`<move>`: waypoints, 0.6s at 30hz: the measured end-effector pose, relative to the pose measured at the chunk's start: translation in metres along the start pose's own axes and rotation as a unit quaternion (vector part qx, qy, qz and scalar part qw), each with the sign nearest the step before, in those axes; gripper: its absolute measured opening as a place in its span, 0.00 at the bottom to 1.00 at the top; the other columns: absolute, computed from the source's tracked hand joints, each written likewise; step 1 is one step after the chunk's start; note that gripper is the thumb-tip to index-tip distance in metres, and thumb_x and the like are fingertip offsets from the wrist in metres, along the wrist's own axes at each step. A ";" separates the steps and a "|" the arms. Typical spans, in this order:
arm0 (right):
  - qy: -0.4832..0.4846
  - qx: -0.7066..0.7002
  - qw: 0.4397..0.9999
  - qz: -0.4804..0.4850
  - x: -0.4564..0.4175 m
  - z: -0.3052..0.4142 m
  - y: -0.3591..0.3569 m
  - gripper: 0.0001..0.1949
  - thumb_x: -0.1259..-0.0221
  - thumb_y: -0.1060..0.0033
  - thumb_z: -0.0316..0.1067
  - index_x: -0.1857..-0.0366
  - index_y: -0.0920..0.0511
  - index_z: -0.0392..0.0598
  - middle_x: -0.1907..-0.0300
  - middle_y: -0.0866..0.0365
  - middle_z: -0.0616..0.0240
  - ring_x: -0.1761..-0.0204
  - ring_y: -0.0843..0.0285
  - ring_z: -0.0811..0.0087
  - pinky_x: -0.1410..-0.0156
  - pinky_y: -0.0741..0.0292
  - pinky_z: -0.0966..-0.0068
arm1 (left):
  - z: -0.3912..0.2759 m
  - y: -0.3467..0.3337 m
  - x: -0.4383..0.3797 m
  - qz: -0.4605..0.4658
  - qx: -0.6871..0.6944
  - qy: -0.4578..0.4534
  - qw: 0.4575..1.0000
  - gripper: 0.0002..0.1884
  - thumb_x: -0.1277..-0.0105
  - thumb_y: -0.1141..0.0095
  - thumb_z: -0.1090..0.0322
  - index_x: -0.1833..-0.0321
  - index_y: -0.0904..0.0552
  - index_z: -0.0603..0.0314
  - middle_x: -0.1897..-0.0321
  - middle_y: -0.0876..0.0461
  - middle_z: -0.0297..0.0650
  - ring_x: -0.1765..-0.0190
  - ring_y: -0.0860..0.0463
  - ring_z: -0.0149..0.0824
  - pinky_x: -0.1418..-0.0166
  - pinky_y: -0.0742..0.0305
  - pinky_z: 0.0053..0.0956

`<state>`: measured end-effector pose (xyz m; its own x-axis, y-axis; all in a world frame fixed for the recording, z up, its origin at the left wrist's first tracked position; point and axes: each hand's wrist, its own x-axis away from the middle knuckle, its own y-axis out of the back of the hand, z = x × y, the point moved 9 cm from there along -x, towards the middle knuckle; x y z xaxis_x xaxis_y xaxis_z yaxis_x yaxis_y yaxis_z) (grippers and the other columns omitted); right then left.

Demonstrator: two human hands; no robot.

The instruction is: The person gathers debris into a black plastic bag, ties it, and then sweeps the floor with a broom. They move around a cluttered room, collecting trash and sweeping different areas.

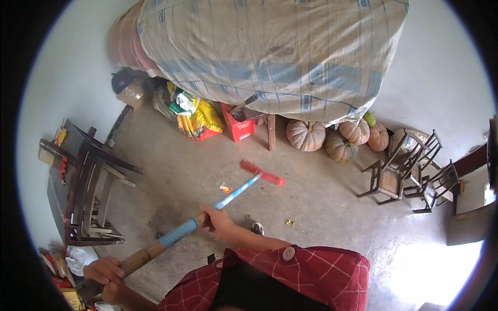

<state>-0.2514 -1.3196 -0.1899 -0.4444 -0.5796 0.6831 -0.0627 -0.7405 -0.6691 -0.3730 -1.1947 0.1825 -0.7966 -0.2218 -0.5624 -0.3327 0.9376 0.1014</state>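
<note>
A push broom with red bristles (262, 173) lies with its head on the concrete floor, its blue and wooden handle (179, 234) slanting down to the lower left. My left hand (105, 278) is closed around the thick end of the handle at the lower left. Farther along, near the handle's middle, my right hand (216, 221) grips the wood just above the blue-and-white section. A small red and yellow wrapper (225, 189) lies on the floor left of the broom head. Yellow scraps (290, 222) lie to its lower right.
A cloth-draped table (272, 58) stands ahead, with pumpkins (306, 135), a red box (242, 130) and a yellow bag (200, 120) under its edge. Small wooden chairs (389, 180) stand at right. Dark wooden furniture (78, 194) is at left, with assorted bags and goods below it.
</note>
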 end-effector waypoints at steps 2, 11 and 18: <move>0.056 0.023 0.998 -0.004 0.013 0.018 -0.010 0.13 0.42 0.45 0.42 0.75 0.28 0.42 0.80 0.26 0.58 0.85 0.29 0.69 0.87 0.37 0.79 | -0.009 0.020 0.024 -0.016 0.013 -0.037 0.999 0.13 0.38 0.52 0.61 0.75 0.40 0.52 0.83 0.36 0.36 0.78 0.35 0.30 0.63 0.38 0.31; 0.210 -0.041 0.965 -0.151 -0.072 0.122 0.077 0.09 0.46 0.44 0.33 0.75 0.31 0.41 0.82 0.32 0.63 0.81 0.30 0.69 0.75 0.27 0.70 | 0.141 -0.034 0.061 -0.145 0.041 0.100 0.984 0.04 0.40 0.53 0.79 0.65 0.30 0.61 0.64 0.22 0.45 0.57 0.22 0.38 0.45 0.29 0.41; 0.106 -0.111 0.969 -0.195 -0.148 0.028 0.186 0.10 0.48 0.44 0.28 0.80 0.36 0.49 0.84 0.39 0.69 0.84 0.36 0.72 0.76 0.29 0.71 | 0.195 -0.066 0.095 -0.049 0.067 0.200 0.976 0.05 0.45 0.43 0.79 0.68 0.25 0.62 0.68 0.21 0.41 0.55 0.20 0.39 0.47 0.29 0.34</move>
<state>-0.1718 -1.3810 -0.4070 -0.5196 -0.1695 0.8374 -0.4436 -0.7842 -0.4339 -0.3280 -1.2258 -0.0370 -0.9062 -0.3748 -0.1957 -0.3704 0.9269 -0.0600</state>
